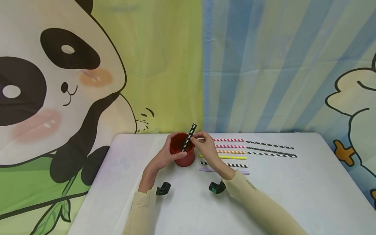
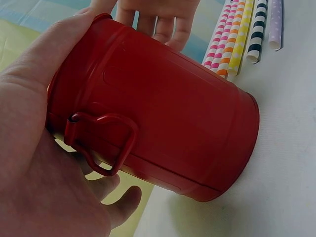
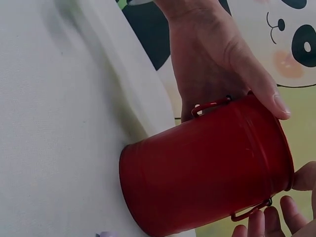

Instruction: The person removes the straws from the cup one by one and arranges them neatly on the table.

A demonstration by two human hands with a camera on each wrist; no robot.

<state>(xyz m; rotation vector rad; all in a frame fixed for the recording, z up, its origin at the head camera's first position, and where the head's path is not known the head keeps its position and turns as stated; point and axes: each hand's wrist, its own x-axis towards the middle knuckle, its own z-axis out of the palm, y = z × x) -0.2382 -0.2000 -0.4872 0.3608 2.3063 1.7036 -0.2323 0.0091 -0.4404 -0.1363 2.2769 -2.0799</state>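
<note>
A red metal bucket (image 1: 186, 161) with small side handles stands on the table. My left hand (image 1: 164, 155) grips its rim from the left, the thumb lying along the near edge; in the left wrist view the bucket (image 2: 163, 108) hides part of the fingers. A black paper straw (image 1: 190, 133) with white markings leans in the bucket and sticks up past the rim. Thumb and fingertips of my right hand (image 1: 207, 148) pinch it at the bucket's right side. The right wrist view shows the bucket (image 3: 207, 168), with no straw visible there.
Right of the bucket lie paper straws in a column: pink-striped (image 1: 230, 146), orange-striped (image 1: 232, 152), yellow-striped (image 1: 235, 158), black-striped (image 1: 239, 165) and purple dotted (image 1: 207, 169). Farther right are black patterned straws (image 1: 271, 150). A printed curtain (image 1: 164, 65) hangs behind the white table (image 1: 188, 209).
</note>
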